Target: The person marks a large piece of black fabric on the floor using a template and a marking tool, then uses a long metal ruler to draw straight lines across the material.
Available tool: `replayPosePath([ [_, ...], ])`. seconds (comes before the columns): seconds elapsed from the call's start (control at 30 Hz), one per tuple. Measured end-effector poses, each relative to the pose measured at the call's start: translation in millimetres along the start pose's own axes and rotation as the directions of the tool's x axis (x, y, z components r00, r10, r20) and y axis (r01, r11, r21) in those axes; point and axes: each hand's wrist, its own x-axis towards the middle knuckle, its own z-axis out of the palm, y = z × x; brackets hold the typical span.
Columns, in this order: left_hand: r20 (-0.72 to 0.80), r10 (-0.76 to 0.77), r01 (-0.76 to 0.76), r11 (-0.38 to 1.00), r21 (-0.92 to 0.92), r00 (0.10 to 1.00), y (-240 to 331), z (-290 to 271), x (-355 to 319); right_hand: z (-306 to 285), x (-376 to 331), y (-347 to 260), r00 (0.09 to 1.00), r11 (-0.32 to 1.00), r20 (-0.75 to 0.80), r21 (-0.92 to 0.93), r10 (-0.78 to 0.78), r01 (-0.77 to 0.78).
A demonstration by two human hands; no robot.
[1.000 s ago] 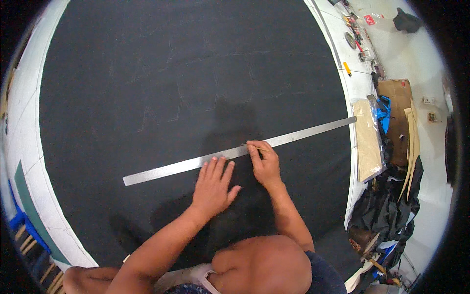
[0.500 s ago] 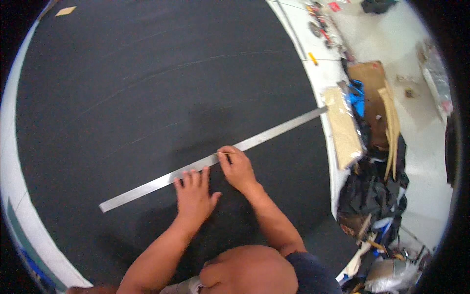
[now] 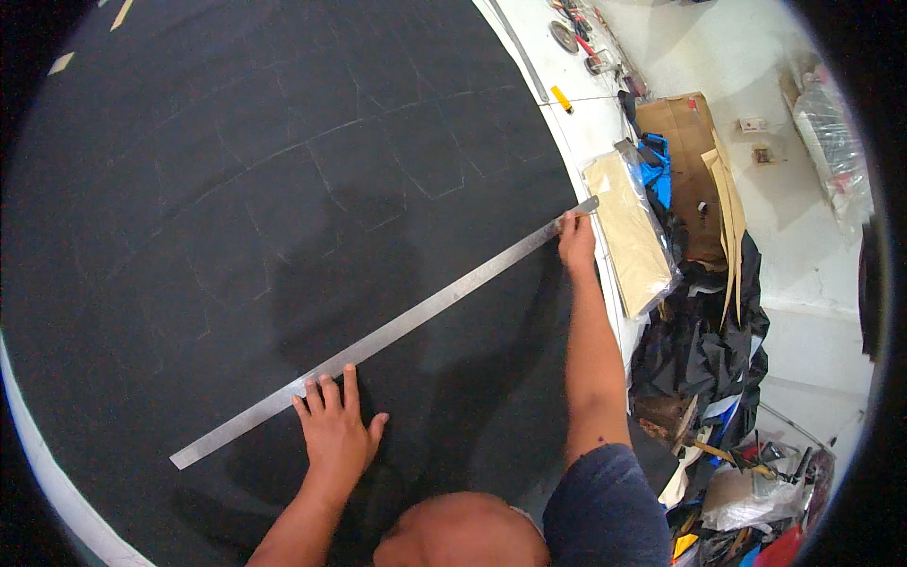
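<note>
Grip: our left hand [image 3: 333,433] lies flat and spread, palm down on the black cloth [image 3: 236,189], its fingertips [image 3: 326,387] pressing the lower edge of the long steel ruler [image 3: 387,333]. Our right hand [image 3: 574,241] is stretched far out to the ruler's upper end, fingers curled onto it; whether it pinches the tip or only presses down, we cannot tell.

Cloth: it covers nearly the whole table and carries faint chalk lines [image 3: 378,170], curves and straight segments, up and to the left of the ruler.

Ruler: it lies flat on the cloth on a diagonal, low end at the lower left, high end near the cloth's right edge by the white table rim [image 3: 567,123].

Holding it well: we judge the two hands are well apart, so the long middle span has nothing on it; steady downward pressure at both ends should keep it from pivoting.

Cloth under the ruler: it looks smooth here. We would press straight down rather than push sideways, lest the fabric drag.

Right side: a flat packet in clear plastic [image 3: 628,236] sits just beside our right hand at the table edge, with a cardboard box [image 3: 685,142] and dark heaped cloth [image 3: 704,321] beyond it. We judge the packet close enough to be nudged by that hand.
</note>
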Motion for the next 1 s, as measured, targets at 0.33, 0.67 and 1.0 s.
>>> replayPosePath([
  [0.33,-0.008,0.007,-0.007,1.0,-0.017,1.0,0.2,-2.7,0.6,13.7,44.6,24.8,0.971,0.976,-0.235,-0.216,-0.038,-0.014],
  [0.67,-0.074,0.009,-0.01,1.0,-0.018,0.997,-5.9,4.3,-2.1,29.5,-197.3,-153.3,0.884,0.892,0.339,-0.203,-0.323,0.403],
  [1.0,-0.222,0.076,-0.085,0.996,-0.028,0.972,-52.9,15.8,-19.5,81.0,-291.0,-161.2,0.88,0.875,-0.02,0.097,-0.475,0.474],
])
